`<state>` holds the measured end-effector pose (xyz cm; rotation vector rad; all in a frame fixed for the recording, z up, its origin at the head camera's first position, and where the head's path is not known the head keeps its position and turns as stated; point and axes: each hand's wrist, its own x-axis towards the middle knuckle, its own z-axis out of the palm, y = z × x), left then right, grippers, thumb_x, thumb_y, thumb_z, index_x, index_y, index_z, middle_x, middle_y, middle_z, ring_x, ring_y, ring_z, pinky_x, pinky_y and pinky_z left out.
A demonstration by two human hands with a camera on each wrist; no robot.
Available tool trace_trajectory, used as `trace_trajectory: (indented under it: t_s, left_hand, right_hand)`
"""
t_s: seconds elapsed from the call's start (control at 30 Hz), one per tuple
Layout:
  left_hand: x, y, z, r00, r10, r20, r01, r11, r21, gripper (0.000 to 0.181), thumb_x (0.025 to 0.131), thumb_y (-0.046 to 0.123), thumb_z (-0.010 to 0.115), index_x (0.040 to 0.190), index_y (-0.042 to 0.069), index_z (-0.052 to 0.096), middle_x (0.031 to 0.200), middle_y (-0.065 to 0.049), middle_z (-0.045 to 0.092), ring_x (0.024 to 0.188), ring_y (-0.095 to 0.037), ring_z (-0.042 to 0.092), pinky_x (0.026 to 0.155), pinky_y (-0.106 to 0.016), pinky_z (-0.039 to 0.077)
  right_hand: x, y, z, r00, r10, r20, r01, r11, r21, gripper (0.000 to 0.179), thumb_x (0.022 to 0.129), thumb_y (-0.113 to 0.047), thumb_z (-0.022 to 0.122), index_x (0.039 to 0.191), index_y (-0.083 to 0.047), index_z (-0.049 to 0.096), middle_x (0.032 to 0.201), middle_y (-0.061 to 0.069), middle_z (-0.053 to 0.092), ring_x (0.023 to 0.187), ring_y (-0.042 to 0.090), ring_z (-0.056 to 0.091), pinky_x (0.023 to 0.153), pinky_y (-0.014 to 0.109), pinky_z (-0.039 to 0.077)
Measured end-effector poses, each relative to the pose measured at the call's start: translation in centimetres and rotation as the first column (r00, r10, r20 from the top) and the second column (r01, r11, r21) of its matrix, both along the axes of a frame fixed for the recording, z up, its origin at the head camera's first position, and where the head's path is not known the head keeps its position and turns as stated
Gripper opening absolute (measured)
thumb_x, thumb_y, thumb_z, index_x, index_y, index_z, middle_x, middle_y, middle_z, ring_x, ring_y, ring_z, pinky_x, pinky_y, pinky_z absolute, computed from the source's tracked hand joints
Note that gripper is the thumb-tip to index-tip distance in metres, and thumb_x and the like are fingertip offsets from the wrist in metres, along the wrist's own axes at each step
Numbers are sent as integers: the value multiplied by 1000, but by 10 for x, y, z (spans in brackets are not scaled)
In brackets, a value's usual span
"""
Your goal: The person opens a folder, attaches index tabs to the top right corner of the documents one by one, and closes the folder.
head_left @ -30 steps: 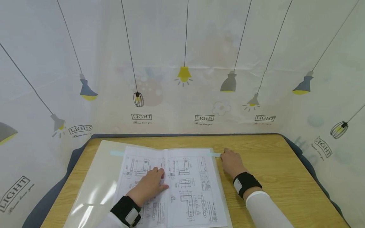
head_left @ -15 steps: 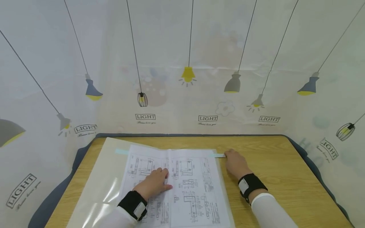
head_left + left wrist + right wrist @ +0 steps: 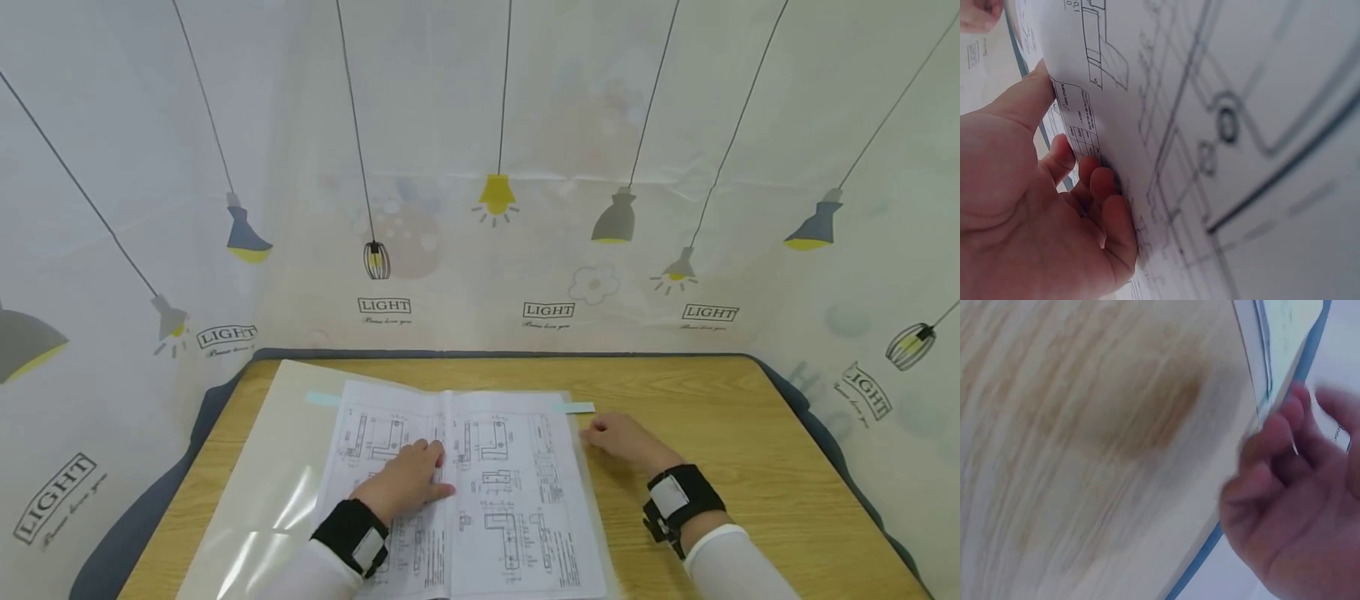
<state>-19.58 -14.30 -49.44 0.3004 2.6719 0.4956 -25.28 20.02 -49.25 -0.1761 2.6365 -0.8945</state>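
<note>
Right hand (image 3: 624, 440) has dropped from tab (image 3: 580, 407) to beside the folder's (image 3: 262, 467) edge; fingers curled, grip I cannot tell. Folder open on table (image 3: 750, 450). Left hand (image 3: 405, 479), fingers loosely bent, rests on page (image 3: 420, 408); light pressure advisable.

Soft, even light fills the head view, with white glare streaking the glossy cream plastic sheet (image 3: 251, 475). In the left wrist view, the white paper page with black line drawings (image 3: 1272, 212) blurs close up. The right wrist view is pale; the bare right hand (image 3: 1300, 500) smears over a shadowed, washed-out wood-grain tabletop (image 3: 1054, 506).
</note>
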Motion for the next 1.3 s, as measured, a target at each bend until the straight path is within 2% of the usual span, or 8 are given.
trace_trajectory:
  t_s: [0.2, 0.33, 0.57, 0.93, 1.03, 1.13, 1.2, 1.3]
  left_hand:
    - [0, -2, 1, 1000, -12, -8, 13, 1000, 13, 43, 80, 46, 69, 107, 17, 52, 98, -1, 50, 84, -16, 48, 69, -31, 44]
    - [-1, -2, -1, 1000, -13, -7, 14, 1000, 20, 41, 80, 46, 69, 104, 18, 51, 96, 0, 50, 83, -16, 48, 68, -30, 44]
    - [-1, -1, -2, 1000, -12, -1, 13, 999, 34, 41, 80, 46, 70, 103, 18, 51, 93, 0, 49, 81, -15, 48, 67, -29, 44]
    - [1, 0, 7, 1000, -1, -7, 1, 1000, 21, 43, 79, 44, 71, 104, 16, 52, 94, -2, 50, 80, -16, 48, 68, -33, 45]
    - [3, 2, 6, 999, 9, -44, -9, 1000, 6, 42, 80, 42, 72, 105, 14, 54, 94, -3, 51, 79, -17, 49, 69, -33, 45]
    - [8, 9, 7, 993, -8, -119, 6, 1000, -16, 40, 80, 39, 73, 105, 14, 56, 93, -2, 51, 78, -16, 47, 66, -31, 44]
    - [15, 17, 12, 983, -44, -177, 41, 999, -23, 39, 80, 38, 73, 106, 14, 57, 93, -1, 50, 77, -14, 47, 63, -28, 43]
    - [29, 33, 24, 967, -130, -219, 131, 991, -11, 37, 80, 40, 72, 106, 16, 59, 93, 2, 52, 78, -12, 48, 62, -26, 43]
  right_hand:
    - [13, 3, 2, 981, 88, 173, -99, 993, 57, 31, 85, -24, 68, 61, -7, 59, 53, -2, 48, 50, 12, 44, 50, 23, 33]
    - [19, 4, 2, 970, 94, 224, -110, 992, 58, 29, 83, -23, 71, 60, -7, 61, 52, -1, 53, 48, 11, 48, 47, 22, 37]
    - [21, 3, -4, 978, 46, 203, -61, 996, 66, 29, 80, -20, 74, 57, -6, 63, 50, 0, 54, 46, 11, 48, 44, 21, 36]
    - [20, -1, -9, 982, 9, 189, -34, 991, 126, 26, 79, -20, 74, 60, -7, 64, 54, 1, 56, 49, 12, 50, 48, 22, 38]
    - [19, -1, -10, 980, 2, 198, -27, 992, 127, 25, 79, -20, 75, 61, -7, 64, 55, 1, 57, 50, 13, 51, 49, 23, 39]
    - [19, 0, -10, 977, -9, 211, -18, 992, 122, 23, 79, -20, 75, 62, -7, 65, 55, 1, 58, 51, 13, 52, 49, 23, 40]
    - [19, -1, -10, 977, -10, 212, -16, 993, 120, 23, 79, -19, 75, 62, -7, 66, 55, 1, 58, 51, 13, 52, 49, 23, 40]
    - [19, -1, -9, 978, -4, 208, -23, 992, 123, 23, 79, -19, 75, 62, -7, 66, 55, 1, 58, 51, 13, 52, 49, 23, 41]
